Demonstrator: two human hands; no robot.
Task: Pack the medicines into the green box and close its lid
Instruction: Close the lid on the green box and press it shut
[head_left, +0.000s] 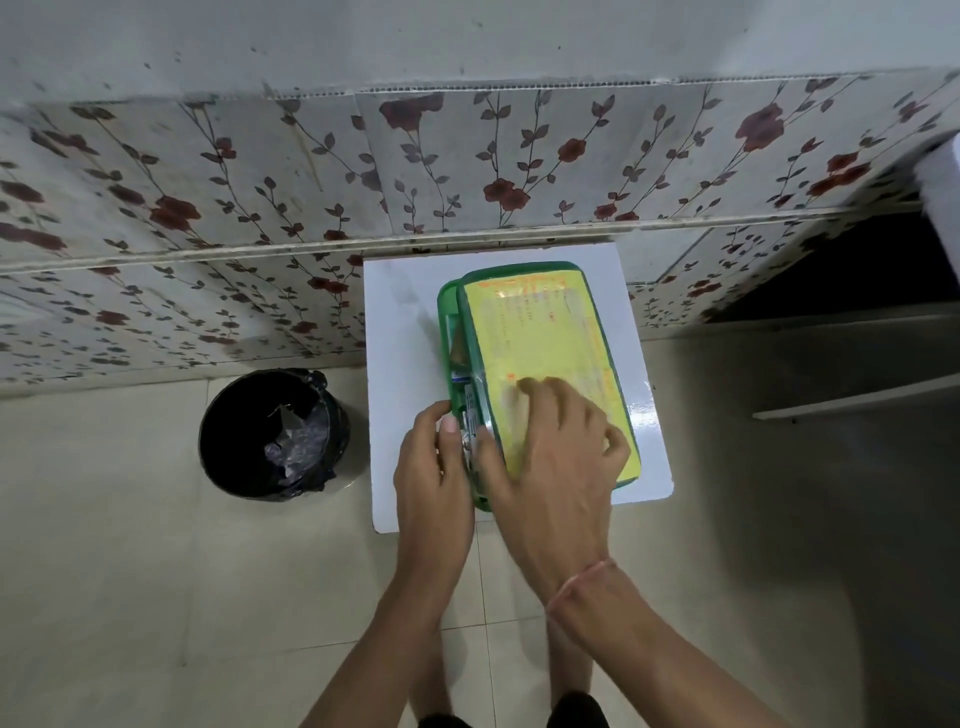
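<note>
The green box (448, 317) stands on a small white table (400, 332). Its lid (540, 332), green-rimmed with a yellow printed label, lies nearly down over the box, shifted right so a narrow gap stays open along the left side. Medicines (470, 415), including a silvery blister strip, show in that gap. My right hand (550, 441) lies flat on the lid's near end, its thumb at the lid's left edge. My left hand (434, 467) holds the box's near left corner, thumb touching the strip. Most of the box's inside is hidden.
A black bin (272, 434) lined with a dark bag stands on the tiled floor just left of the table. A wall with floral tiles (467, 171) runs behind the table. A dark opening (841, 265) lies at the right.
</note>
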